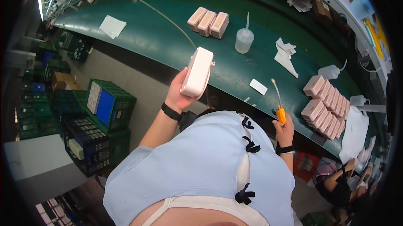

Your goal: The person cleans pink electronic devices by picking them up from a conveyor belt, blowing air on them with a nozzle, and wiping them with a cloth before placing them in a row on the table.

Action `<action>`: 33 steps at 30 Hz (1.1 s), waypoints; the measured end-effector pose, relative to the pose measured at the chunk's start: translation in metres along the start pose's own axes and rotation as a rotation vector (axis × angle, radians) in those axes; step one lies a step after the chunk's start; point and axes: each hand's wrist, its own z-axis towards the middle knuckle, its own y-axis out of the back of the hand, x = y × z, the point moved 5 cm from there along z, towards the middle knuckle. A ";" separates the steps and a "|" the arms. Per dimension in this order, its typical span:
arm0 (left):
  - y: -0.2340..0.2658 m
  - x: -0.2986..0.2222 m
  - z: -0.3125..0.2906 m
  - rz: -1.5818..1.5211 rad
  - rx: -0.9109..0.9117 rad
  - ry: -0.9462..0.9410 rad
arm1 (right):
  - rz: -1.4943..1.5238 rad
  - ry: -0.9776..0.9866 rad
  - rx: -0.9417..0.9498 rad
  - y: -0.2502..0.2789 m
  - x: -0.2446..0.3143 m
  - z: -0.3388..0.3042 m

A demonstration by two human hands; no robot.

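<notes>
While my left hand [178, 90] curls round a pink case [198, 73] by the near edge of the table [228, 68], likely to steady it, my right hand [285, 132] closes on an orange-handled tool [281, 116], its stem pointing away, perhaps to keep it clear; a cord [169, 19] runs behind the case; three pink boxes [208, 22] and a squeeze bottle [244, 41] stand beyond; a cloth [286, 55] separates bottle from stacked boxes [326, 106].

Head-worn fisheye view, facing down, hands [175, 94] at close range, workbench [151, 35] beyond
</notes>
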 end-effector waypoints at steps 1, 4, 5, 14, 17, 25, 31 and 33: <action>-0.006 0.002 0.007 -0.003 0.005 0.014 | -0.006 -0.008 -0.012 -0.002 -0.012 -0.009; -0.024 0.003 0.021 0.218 -0.138 -0.037 | 0.161 -0.266 -0.223 -0.008 -0.069 -0.036; -0.025 0.004 0.024 0.219 -0.133 -0.028 | 0.158 -0.269 -0.233 -0.010 -0.080 -0.041; -0.090 -0.017 0.040 2.069 0.151 -0.879 | 0.376 -0.493 -0.408 -0.006 -0.113 -0.068; -0.108 0.006 0.043 2.501 0.574 -1.139 | 0.424 -0.496 -0.418 -0.001 -0.113 -0.077; -0.114 0.082 0.095 2.458 1.076 -0.992 | 0.408 -0.601 -0.518 0.018 -0.110 -0.123; -0.077 0.191 0.183 2.241 1.648 -0.679 | 0.430 -0.666 -0.602 0.033 -0.125 -0.173; -0.079 0.225 0.197 2.118 1.791 -0.656 | 0.442 -0.699 -0.661 0.041 -0.121 -0.188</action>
